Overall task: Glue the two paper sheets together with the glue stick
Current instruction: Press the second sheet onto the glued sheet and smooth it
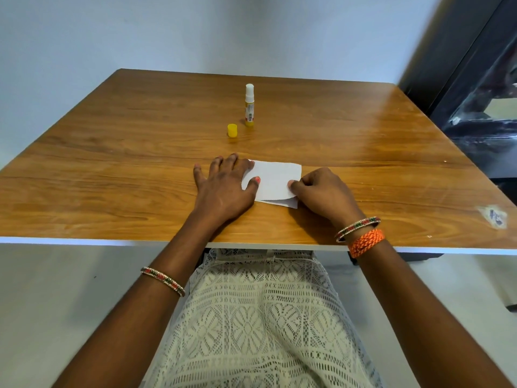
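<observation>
- The two paper sheets lie stacked on the wooden worktop (140,152), toward the middle of its near edge; the upper sheet (275,179) covers most of the lower sheet (282,203), which shows only as a thin strip along the near side and at the near right corner.
- The left hand (223,189) lies flat, palm down, with fingers spread and straight; it presses on the left end of the upper sheet, and its thumb (the nail is painted orange-red) rests on the paper.
- The right hand (321,191) has its fingers curled, and the thumb and fingertips pinch the right edge of the stack near its near right corner.
- The glue stick (249,105) stands upright on the worktop, farther back than the sheets and well apart from them, roughly midway between the left and right edges; it is uncapped, with white glue showing at its top above a yellow body.
- Its yellow cap (232,130) stands just beside the glue stick, on the near left of it, not touching it.
- A beaded bangle (163,280) circles the left forearm, while a similar bangle and an orange woven band (366,242) sit at the right wrist.
- A scuffed pale patch (493,216) marks the worktop near its right edge.
</observation>
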